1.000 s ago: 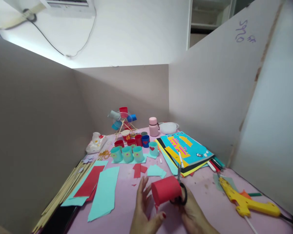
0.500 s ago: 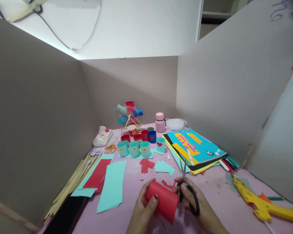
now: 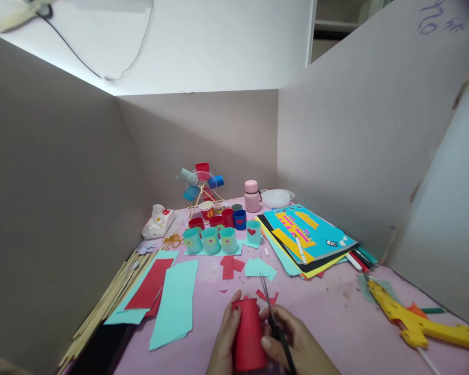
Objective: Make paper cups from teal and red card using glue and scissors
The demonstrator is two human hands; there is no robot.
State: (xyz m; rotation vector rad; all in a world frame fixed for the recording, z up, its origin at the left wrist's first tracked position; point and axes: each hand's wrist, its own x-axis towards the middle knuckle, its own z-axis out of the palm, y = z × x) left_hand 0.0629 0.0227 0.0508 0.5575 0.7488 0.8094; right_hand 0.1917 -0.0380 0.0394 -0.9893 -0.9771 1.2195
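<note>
Head view: the left hand (image 3: 224, 341) wraps around a red paper tube (image 3: 249, 333), holding it upright just above the pink table (image 3: 328, 317) near the bottom edge. The right hand (image 3: 297, 346) is closed on scissors (image 3: 272, 323), blades pointing away, just beside the tube. Red scraps (image 3: 268, 298) lie just beyond; a glue gun (image 3: 410, 320) sits well to the right.

Looked like a craft workstation, i.e. a pink desk (image 3: 336, 317) boxed in by plain partition boards (image 3: 54, 182). Evidence: stack of colored paper sheets (image 3: 308, 239), cut paper strips (image 3: 172, 302), small paper cups (image 3: 211, 239), a stick-and-cup model wheel (image 3: 201, 185), wooden sticks (image 3: 109, 302), yellow glue gun (image 3: 414, 323), markers etc.
</note>
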